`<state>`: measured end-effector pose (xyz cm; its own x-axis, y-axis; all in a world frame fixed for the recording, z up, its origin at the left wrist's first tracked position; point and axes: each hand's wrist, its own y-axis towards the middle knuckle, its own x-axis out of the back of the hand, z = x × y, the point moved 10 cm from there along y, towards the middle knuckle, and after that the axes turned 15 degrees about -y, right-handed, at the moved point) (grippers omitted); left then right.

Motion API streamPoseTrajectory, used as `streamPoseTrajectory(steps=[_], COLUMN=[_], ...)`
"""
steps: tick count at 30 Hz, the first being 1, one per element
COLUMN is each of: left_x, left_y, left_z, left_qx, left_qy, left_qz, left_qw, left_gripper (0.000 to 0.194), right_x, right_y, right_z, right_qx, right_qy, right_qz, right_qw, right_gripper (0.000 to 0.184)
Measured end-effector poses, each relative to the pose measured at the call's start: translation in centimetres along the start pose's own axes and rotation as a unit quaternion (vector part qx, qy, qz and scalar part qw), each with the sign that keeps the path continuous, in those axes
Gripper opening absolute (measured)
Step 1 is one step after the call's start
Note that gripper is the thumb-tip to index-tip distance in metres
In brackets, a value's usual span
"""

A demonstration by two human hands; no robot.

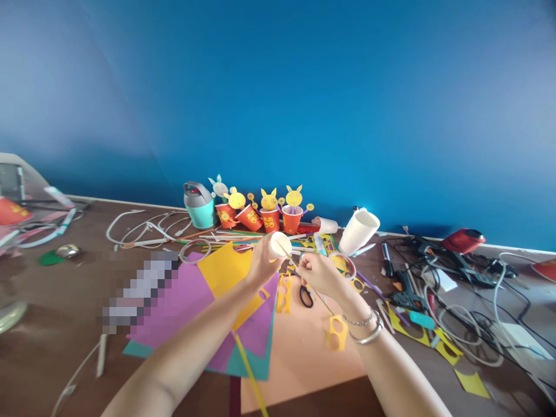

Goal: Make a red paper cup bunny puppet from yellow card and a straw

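My left hand [262, 260] is wrapped round a small white cup [280, 245], tilted so its pale round end shows. Just to the right, my right hand [316, 271] pinches a thin stick [321, 298]. One end of the stick reaches the cup; whether it goes inside I cannot tell. The other end slants down over the orange paper [299, 359]. Below my right hand lie black-handled scissors [306, 296], partly hidden. Cut yellow paper scraps [284, 294] lie beside them. Purple sheets [182, 307] and a yellow sheet [223, 269] lie under my left forearm.
Red paper cups [270, 220] with yellow animal faces stand by the wall, beside a teal container [200, 207]. Right of them is a tall white roll [358, 231]. Glue gun [408, 292] and tangled cables [469, 324] fill the right side. A blurred-out rectangle [141, 289] lies left.
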<state>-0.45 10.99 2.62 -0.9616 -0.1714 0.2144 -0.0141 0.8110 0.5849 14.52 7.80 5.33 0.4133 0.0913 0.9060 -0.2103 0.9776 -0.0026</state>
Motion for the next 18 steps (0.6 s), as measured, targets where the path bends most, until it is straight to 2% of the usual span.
streamPoseTrajectory(steps=[5, 8, 10, 13, 15, 16, 17, 18], left_x=[-0.1, 0.0, 0.1, 0.3, -0.4, -0.9, -2.3, -3.1], left_y=[0.0, 0.1, 0.2, 0.3, 0.0, -0.4, -0.9, -1.3], left_z=[-0.4, -0.5, -0.4, -0.5, -0.9, -1.1, -1.6, -1.9], left_qx=[-0.012, -0.018, -0.013, -0.002, -0.007, -0.011, -0.027, -0.033], left_qy=[0.036, 0.035, 0.033, 0.021, 0.005, -0.002, -0.015, -0.019], left_qz=[0.004, 0.002, 0.002, -0.003, 0.023, 0.037, 0.095, 0.120], left_qw=[0.999, 0.999, 0.999, 1.000, 1.000, 0.999, 0.995, 0.992], left_gripper=[0.064, 0.063, 0.063, 0.062, 0.059, 0.056, 0.054, 0.055], right_x=[0.0, 0.2, -0.2, -1.7, -2.4, -2.3, -1.9, -1.4], right_y=[-0.2, -0.2, -0.1, 0.3, 0.6, 0.8, 1.0, 1.1], right_z=[-0.1, 0.1, 0.0, -0.2, -0.2, -0.3, -0.5, -0.6], right_qx=[-0.017, -0.012, -0.010, -0.010, -0.007, -0.008, -0.013, -0.016], right_qy=[-0.077, -0.079, -0.036, 0.075, 0.137, 0.149, 0.147, 0.133], right_qz=[-0.039, -0.054, -0.026, 0.065, 0.097, 0.086, 0.062, 0.034], right_qw=[0.996, 0.995, 0.999, 0.995, 0.986, 0.985, 0.987, 0.990], right_gripper=[0.016, 0.015, 0.015, 0.019, 0.020, 0.019, 0.018, 0.017])
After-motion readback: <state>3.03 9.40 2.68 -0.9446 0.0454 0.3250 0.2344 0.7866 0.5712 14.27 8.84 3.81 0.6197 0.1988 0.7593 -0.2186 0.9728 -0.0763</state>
